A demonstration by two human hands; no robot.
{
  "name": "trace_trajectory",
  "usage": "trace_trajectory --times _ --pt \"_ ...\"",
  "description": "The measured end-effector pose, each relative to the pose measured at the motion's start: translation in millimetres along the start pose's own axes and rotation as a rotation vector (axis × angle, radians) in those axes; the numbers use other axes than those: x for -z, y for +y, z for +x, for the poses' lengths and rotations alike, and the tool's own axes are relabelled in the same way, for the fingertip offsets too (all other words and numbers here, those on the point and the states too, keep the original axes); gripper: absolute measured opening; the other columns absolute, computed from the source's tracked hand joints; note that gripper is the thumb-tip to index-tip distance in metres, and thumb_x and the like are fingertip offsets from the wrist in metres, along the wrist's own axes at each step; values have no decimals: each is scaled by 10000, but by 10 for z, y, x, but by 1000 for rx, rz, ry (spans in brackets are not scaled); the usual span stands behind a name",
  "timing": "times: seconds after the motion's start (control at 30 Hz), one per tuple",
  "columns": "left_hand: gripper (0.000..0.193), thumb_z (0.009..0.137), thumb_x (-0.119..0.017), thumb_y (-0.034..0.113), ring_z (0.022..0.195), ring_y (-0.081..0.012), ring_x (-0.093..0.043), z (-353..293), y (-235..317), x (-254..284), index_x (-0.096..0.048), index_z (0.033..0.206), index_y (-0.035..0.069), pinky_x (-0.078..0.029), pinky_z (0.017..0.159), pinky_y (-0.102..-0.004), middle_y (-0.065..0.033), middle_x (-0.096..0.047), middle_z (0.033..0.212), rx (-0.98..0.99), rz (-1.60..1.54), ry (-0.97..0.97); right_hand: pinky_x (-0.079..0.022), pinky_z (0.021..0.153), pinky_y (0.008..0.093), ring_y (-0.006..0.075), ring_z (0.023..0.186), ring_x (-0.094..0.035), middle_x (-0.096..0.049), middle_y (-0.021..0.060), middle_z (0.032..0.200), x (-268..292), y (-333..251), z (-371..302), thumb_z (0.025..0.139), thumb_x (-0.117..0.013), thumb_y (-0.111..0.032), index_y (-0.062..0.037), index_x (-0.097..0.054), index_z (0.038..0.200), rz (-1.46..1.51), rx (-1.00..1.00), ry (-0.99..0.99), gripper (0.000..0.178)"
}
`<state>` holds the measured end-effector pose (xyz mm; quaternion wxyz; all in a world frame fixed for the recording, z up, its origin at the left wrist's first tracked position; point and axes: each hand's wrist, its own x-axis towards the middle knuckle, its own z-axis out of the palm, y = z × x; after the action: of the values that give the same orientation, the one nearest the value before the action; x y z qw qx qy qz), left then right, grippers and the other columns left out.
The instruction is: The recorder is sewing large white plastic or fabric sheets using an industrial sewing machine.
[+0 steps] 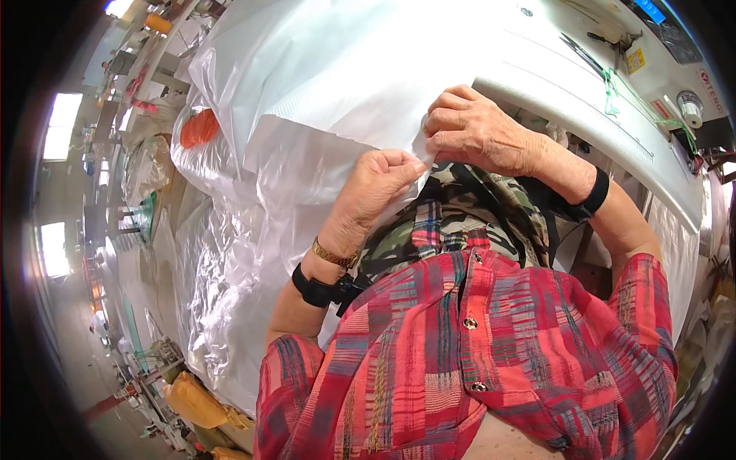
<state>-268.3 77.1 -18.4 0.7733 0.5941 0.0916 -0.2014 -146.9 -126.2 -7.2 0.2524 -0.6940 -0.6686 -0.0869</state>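
Note:
A large thin white sheet of cloth or film (314, 153) spreads over the work table and hangs down toward my lap. My left hand (376, 180) pinches its near edge between thumb and bent fingers. Close beside it, slightly farther away and to the right, my right hand (483, 130) has its fingers curled onto the same edge. The two hands almost meet at the fingertips. What lies between the right fingertips is partly hidden by the hand. A fold of the sheet runs leftward from the hands.
The padded-looking white table edge (567, 107) curves along the right. Dark tweezers or snips (583, 54) and green thread (610, 96) lie there, near a white machine with a screen (667, 27). Crumpled clear plastic (222, 307) and an orange item (199, 129) are at left.

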Motion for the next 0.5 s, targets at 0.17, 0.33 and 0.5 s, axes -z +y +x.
trace_trajectory --times 0.17,0.33,0.5 --pt "233 888 -708 154 520 -193 -527 -243 160 -330 -648 1030 -21 -418 522 -318 -61 -580 654 -710 1274 362 -427 922 386 222 962 -556 -591 34 927 19 -28 -43 841 -671 -223 -93 -621 872 -27 12 -32 143" --pt "463 870 -683 89 656 -328 -625 -154 89 -430 -541 1301 -4 -486 603 -405 -154 -621 764 -891 1244 397 -428 898 373 210 928 -548 -592 32 924 -16 -117 -1 862 -654 -235 -96 -630 898 -52 -25 -2 146" --pt "495 892 -611 11 727 -317 -657 -127 67 -407 -518 1377 53 -511 651 -387 -174 -651 827 -719 1107 395 -437 865 371 209 927 -561 -597 34 909 30 -58 12 860 -671 -233 -96 -639 940 22 -74 -16 161"
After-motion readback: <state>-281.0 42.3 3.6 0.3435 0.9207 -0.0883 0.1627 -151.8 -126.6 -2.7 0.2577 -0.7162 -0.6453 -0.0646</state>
